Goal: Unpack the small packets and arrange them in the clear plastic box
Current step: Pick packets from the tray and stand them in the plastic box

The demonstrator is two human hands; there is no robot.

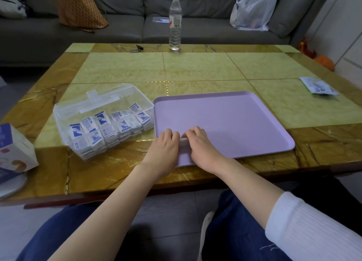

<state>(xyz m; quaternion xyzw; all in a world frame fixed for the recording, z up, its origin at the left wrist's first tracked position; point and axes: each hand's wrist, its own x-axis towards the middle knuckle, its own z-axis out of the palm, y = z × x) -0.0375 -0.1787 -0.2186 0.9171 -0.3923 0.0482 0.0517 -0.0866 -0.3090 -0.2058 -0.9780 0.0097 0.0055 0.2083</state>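
The clear plastic box [64, 111] stands on the table left of centre, packed with several rows of small blue-and-white packets [109, 129]. Its clear lid [109, 98] lies across its far side. A lilac tray [235, 123] lies to the right of the box. My left hand [166, 145] and my right hand [201, 143] sit side by side at the tray's near left corner, fingers curled. Between them a small pale packet [183, 141] shows, gripped by both hands and mostly hidden.
A blue-and-white carton [13, 149] stands at the table's left edge. A flat blue-and-white pouch [318, 86] lies at the far right. A water bottle [175, 21] and keys [137, 48] sit at the far edge, with a grey sofa behind.
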